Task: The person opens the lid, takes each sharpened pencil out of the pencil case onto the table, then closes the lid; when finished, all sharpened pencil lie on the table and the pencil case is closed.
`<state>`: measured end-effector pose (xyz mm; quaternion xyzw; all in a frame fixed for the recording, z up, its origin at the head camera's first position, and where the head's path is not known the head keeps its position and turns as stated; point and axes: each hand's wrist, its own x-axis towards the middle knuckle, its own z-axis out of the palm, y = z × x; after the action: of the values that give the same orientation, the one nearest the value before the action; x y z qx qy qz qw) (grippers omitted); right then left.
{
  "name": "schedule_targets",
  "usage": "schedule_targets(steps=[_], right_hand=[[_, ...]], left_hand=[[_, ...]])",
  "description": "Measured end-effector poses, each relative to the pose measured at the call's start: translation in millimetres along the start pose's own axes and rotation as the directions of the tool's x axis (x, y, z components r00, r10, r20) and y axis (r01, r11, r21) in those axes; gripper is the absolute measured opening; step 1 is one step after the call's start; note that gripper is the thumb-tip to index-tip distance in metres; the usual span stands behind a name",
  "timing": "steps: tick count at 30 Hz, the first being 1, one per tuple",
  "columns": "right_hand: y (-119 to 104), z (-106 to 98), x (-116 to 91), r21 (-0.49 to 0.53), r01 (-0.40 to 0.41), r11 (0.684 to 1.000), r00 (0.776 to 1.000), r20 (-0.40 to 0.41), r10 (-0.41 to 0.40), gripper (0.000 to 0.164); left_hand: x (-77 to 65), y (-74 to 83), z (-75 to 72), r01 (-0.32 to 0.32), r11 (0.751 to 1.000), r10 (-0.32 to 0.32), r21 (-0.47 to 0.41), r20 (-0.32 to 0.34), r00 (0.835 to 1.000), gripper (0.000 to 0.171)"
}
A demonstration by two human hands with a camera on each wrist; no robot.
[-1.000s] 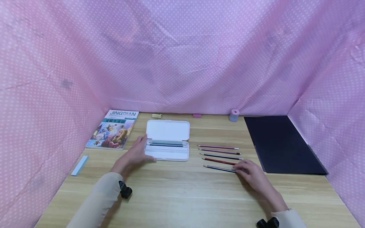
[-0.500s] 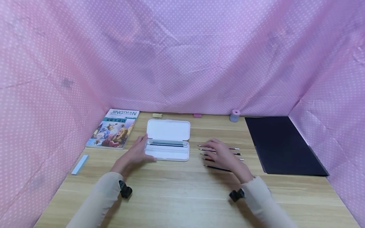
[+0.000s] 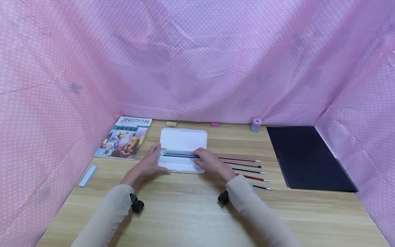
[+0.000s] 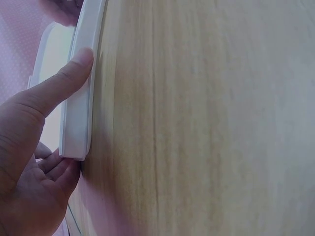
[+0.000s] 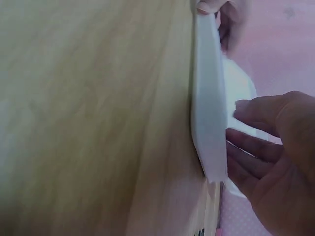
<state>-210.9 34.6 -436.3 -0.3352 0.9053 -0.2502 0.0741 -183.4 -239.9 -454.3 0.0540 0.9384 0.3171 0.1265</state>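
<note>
An open white pencil case (image 3: 183, 140) stands on the table with a few dark and light-blue pencils (image 3: 179, 154) lying in its back part. My left hand (image 3: 150, 164) holds the case's left end, its thumb (image 4: 74, 81) against the front wall and its fingers around the end. My right hand (image 3: 211, 163) reaches over the case's right end, fingertips at the ends of the pencils inside. In the right wrist view, thumb and fingers (image 5: 253, 147) stand apart; the case wall hides part of the fingertips. Right of the case, several pencils (image 3: 242, 165) lie in a row, partly behind my right arm.
A magazine (image 3: 124, 139) and a light-blue strip (image 3: 87, 176) lie at the left. Along the back are a yellowish block (image 3: 171, 124), a pink block (image 3: 215, 124) and a lilac cylinder (image 3: 255, 125). A black folder (image 3: 310, 157) lies at the right.
My right hand has moved left from the row of pencils to the case's right end. My left hand stays on the case, and the row lies as before.
</note>
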Motion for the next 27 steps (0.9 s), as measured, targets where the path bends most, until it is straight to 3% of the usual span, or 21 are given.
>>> schedule_targets(steps=[4,12,18,27], right_hand=[[-5,2,8,-0.068,-0.024,0.997,0.999,0.030,0.026,0.027],[-4,1,16,-0.001,-0.094,0.996,0.990,0.104,0.094,0.021],[-1,2,15,0.015,-0.046,0.999,0.995,0.088,0.045,0.017],[3,3,9,0.034,-0.049,0.998,0.999,0.019,0.048,0.018]], left_hand=[[-0.4,2.5,-0.8,0.008,1.000,-0.008,-0.008,0.003,1.000,0.139],[-1.4,4.7,-0.5,-0.006,1.000,0.006,-0.001,-0.001,1.000,0.136],[-1.3,3.7,-0.1,0.011,1.000,-0.011,-0.010,0.011,1.000,0.136],[-1.5,3.6,-0.8,0.011,1.000,-0.011,-0.014,0.009,1.000,0.136]])
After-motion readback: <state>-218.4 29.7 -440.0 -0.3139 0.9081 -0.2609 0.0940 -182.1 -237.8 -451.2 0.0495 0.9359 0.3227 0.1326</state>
